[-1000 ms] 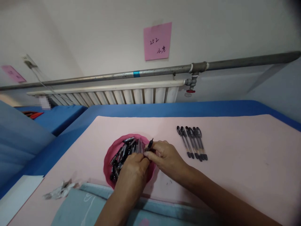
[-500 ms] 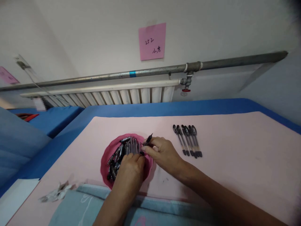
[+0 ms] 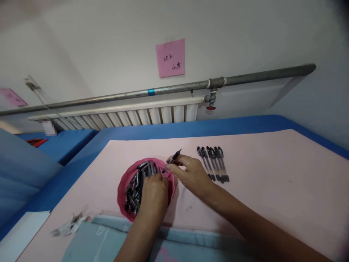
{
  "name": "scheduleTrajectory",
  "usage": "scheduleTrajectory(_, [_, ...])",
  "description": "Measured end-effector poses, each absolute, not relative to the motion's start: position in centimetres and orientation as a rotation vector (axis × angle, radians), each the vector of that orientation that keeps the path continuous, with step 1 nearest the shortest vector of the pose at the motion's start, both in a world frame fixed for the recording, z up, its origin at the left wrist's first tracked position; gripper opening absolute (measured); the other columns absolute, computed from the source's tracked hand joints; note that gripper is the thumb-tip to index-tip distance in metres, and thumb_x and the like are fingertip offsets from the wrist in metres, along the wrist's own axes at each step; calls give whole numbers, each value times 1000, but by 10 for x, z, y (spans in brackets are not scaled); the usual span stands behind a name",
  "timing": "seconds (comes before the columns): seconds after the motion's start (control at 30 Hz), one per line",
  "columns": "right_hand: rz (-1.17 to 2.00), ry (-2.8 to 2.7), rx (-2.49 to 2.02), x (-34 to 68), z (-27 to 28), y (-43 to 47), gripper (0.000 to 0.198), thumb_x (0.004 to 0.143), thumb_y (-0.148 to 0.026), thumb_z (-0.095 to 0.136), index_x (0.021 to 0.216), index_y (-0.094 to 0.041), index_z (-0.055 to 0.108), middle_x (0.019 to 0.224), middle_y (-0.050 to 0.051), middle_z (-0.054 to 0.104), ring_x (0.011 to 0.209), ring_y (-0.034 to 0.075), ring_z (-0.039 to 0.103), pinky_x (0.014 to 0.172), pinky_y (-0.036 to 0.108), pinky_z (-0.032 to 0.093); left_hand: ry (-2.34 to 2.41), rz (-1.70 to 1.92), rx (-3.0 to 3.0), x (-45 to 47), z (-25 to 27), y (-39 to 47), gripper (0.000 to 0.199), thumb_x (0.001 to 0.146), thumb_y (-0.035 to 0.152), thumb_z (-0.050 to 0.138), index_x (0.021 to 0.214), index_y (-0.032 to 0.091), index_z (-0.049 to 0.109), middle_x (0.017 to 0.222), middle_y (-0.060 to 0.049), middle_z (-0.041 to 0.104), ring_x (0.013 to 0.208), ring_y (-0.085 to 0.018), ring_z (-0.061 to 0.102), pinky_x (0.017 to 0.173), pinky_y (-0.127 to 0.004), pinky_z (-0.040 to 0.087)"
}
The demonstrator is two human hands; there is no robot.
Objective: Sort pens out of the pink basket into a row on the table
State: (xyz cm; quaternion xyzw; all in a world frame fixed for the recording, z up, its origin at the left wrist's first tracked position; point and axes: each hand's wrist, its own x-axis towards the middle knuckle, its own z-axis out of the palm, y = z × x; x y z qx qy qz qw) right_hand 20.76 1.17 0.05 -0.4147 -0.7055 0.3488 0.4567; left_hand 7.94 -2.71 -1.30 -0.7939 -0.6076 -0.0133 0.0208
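Note:
A pink scalloped basket [image 3: 121,182] holds many black pen parts [image 3: 132,194] and clear pen barrels [image 3: 149,169]. My left hand [image 3: 154,191] reaches into its right side, fingers curled down round the clear barrels, which stick out past the knuckles; the fingertips are hidden. Just above the basket's right rim, my right hand [image 3: 191,173] pinches a slim pen [image 3: 174,157] with a black grip, its pointed end slanting up to the right. Right of that hand, several capped clear pens [image 3: 214,163] with black caps lie side by side on the pink tabletop.
The pink sheet [image 3: 259,174] covers a blue-edged table [image 3: 237,124]. Crumpled plastic [image 3: 69,225] lies at the left, beside white paper [image 3: 24,233]. A light blue cloth [image 3: 89,240] lies at the near edge. Behind are a radiator [image 3: 144,117] and a pipe [image 3: 109,99].
My right hand has lifted slightly away from the basket with the pen, so more of the pen shows. My left hand stays in the basket. The camera view has shifted a little.

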Motion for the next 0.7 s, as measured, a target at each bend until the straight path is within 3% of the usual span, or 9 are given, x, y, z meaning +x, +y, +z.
scheduleTrajectory(0.2, [851, -1732, -1045, 209, 1, 12, 10, 77, -19, 56, 78, -19, 66, 77, 1, 69, 73, 16, 63, 71, 28, 48, -1932, -17, -2429, 85, -12, -28, 29, 75, 4, 40, 91, 9, 63, 88, -16, 64, 80, -30, 60, 68, -41, 42])
scheduleTrajectory(0.33, [873, -1707, -1058, 210, 1, 13, 10, 77, -22, 56, 79, -19, 65, 78, 2, 68, 75, 17, 63, 68, 27, 47, -2021, -390, -2440, 77, -19, -27, 26, 80, 7, 38, 86, 11, 63, 85, -14, 63, 77, -24, 58, 70, -38, 40])
scheduleTrajectory(0.43, [888, -1681, -1066, 212, 1, 13, 10, 79, -24, 54, 79, -18, 63, 77, 1, 66, 72, 15, 61, 64, 25, 46, -2268, -1104, -2377, 63, -21, -28, 19, 83, 22, 45, 79, 15, 62, 80, -8, 61, 73, -19, 55, 68, -31, 40])
scheduleTrajectory(0.57, [952, -1771, -1038, 214, 10, 4, 16, 86, -30, 46, 76, -19, 53, 68, -2, 59, 64, 13, 55, 59, 23, 42, -2676, -2478, -1932, 43, -15, -27, 24, 77, 40, 56, 70, 17, 58, 54, 4, 50, 49, -10, 43, 49, -22, 32])
scheduleTrajectory(0.63, [1032, -1951, -1006, 211, 16, -3, 20, 88, -30, 42, 72, -20, 49, 60, -4, 53, 56, 11, 50, 52, 22, 38, -2492, -3163, -1576, 37, -9, -25, 24, 73, 39, 62, 65, 17, 56, 49, 6, 45, 45, -7, 38, 46, -20, 30])
scheduleTrajectory(0.7, [1039, -2155, -950, 208, 18, -11, 18, 89, -29, 41, 74, -21, 49, 62, -4, 54, 55, 11, 49, 52, 22, 37, -2231, -3560, -1248, 33, -5, -24, 21, 69, 33, 67, 65, 16, 56, 51, 6, 49, 46, -6, 41, 47, -19, 33])
